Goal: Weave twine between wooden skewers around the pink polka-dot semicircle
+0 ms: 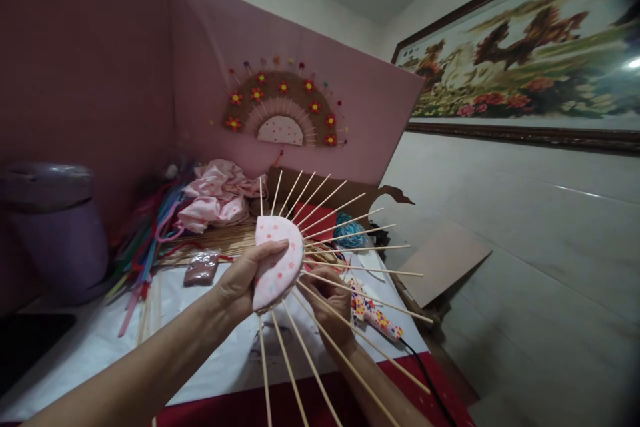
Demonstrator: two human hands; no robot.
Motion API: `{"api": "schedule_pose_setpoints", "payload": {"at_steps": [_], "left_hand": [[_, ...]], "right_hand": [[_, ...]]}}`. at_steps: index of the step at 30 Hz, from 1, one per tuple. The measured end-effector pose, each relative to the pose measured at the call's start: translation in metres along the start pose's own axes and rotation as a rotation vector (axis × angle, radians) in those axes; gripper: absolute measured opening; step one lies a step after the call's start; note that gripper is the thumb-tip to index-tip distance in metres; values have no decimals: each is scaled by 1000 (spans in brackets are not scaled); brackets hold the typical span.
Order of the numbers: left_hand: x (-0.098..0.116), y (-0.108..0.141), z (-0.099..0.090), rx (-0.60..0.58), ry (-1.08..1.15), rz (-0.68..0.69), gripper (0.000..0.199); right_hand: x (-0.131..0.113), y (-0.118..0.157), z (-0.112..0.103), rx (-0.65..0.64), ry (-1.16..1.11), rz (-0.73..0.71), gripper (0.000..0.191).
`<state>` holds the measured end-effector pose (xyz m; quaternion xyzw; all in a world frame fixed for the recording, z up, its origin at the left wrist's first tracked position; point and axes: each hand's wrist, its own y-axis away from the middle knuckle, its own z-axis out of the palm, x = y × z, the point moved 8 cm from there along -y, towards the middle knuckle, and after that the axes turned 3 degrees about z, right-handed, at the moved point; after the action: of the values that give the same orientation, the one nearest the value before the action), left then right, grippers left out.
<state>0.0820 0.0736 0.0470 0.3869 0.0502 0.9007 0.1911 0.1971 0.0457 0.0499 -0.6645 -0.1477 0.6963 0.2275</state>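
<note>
My left hand (239, 280) grips a half-round piece covered in pink spotted fabric (286, 273), with the thumb lying across its face. Many thin wooden sticks (264, 371) fan out from the curved edge, up, right and down toward me. Behind the lower right sticks, my right hand (328, 303) is closed, its curled fingers close to the curved edge. What those fingers pinch, if anything, is hidden. A glue gun with a flower-patterned cover (377, 317) lies right of that hand, its black cord running down the table.
A finished-looking flowered fan (281, 101) is fixed on the pink board (200, 67) behind. Pink spotted cloth (220, 190), coloured strips (145, 260), a small brown packet (201, 267), blue yarn (350, 230) and red sheets (314, 217) lie on the table. A lidded purple bin (63, 240) stands left.
</note>
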Motion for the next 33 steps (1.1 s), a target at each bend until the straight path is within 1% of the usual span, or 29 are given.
{"api": "schedule_pose_setpoints", "payload": {"at_steps": [3,5,9,11,14,19,22,24,27,29,33], "left_hand": [[-4,0,-6,18,0,-25,11],[-7,3,-9,13,-11,-51,14],[-13,11,-10,-92,32,-107,16],[-16,14,-14,-117,59,-124,16],[-20,15,-23,-97,60,-122,17],[-20,15,-34,-56,32,-72,16],[-20,15,-39,4,55,-56,15],[-20,15,-40,24,71,-62,15],[-19,16,-38,20,64,-67,14],[-18,16,-38,30,62,-58,14],[-13,15,-40,51,96,-14,16]], "right_hand": [[-4,-1,-9,91,85,-58,11],[-5,0,-11,125,109,-78,11],[-2,0,-8,111,127,-41,8],[-1,1,-5,87,135,-27,8],[0,4,-3,77,175,-24,11],[1,10,-1,115,222,-14,11],[3,12,-3,141,301,-36,11],[7,13,-3,128,340,-38,12],[13,13,-3,81,368,-38,12],[11,12,-3,58,399,-68,11],[-5,9,-1,7,508,-227,8]]}}
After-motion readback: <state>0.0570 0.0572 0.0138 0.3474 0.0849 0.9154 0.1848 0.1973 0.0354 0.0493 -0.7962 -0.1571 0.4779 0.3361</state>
